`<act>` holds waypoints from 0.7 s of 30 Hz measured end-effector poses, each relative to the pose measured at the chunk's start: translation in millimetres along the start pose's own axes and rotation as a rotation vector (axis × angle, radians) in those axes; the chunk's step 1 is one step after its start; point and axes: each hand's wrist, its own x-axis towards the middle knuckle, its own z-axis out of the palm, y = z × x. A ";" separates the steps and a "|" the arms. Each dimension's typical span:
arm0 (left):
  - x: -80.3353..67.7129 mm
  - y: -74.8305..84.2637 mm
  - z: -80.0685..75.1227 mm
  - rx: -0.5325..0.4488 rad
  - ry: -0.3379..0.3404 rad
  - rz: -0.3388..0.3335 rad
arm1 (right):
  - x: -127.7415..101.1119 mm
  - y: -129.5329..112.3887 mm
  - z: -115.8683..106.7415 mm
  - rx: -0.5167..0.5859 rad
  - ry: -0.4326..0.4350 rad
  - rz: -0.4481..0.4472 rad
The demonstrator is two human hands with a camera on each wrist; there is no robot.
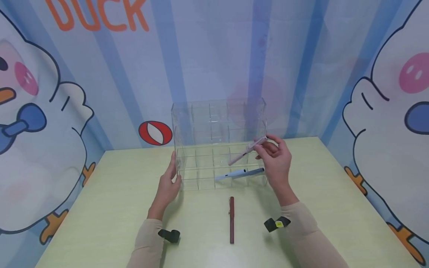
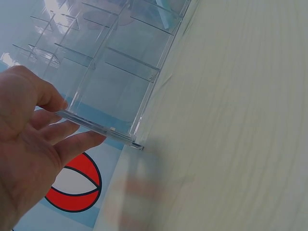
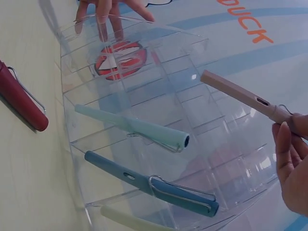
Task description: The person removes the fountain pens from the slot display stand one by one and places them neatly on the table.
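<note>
A clear acrylic display rack (image 1: pixel 205 154) with a grid of compartments stands on the table. My left hand (image 1: pixel 169 188) grips its left side wall, thumb on one face and fingers on the other, as the left wrist view shows (image 2: pixel 96 127). Between thumb and fingers, my right hand (image 1: pixel 276 160) pinches a pale pinkish-lilac pen (image 3: pixel 236 91), held slanted in front of the rack's right part. Low in the rack lie a light mint-blue pen (image 3: pixel 154 132), a darker blue pen with a wire clip (image 3: pixel 163 190) and a pale greenish pen (image 3: pixel 130 220), partly cut off by the frame.
A dark red pen (image 1: pixel 232 220) with a metal clip lies on the pale table (image 1: pixel 201 230), between the forearms and in front of the rack. Behind the rack hangs a blue striped backdrop (image 1: pixel 207 56) with printed cartoon ducks.
</note>
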 end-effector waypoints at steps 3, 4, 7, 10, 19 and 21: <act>-0.8 0.2 -0.2 -0.010 -0.006 0.014 | -0.6 -10.4 -1.4 -0.033 -0.030 0.057; -1.0 0.2 -0.1 -0.013 -0.006 0.015 | -0.8 -13.1 -2.2 -0.065 -0.040 0.075; -1.5 -1.0 0.6 -0.028 -0.006 0.006 | -0.3 -17.2 -7.1 -0.152 -0.079 0.125; -1.6 -2.2 1.0 -0.037 -0.007 -0.007 | 0.2 -22.8 -11.7 -0.267 -0.126 0.171; -0.3 -1.5 -0.6 -0.032 -0.014 0.008 | 2.1 -41.0 -19.6 -0.468 -0.337 0.365; -0.6 -0.9 -0.9 -0.039 -0.016 0.000 | 1.8 -41.5 -19.5 -0.482 -0.393 0.421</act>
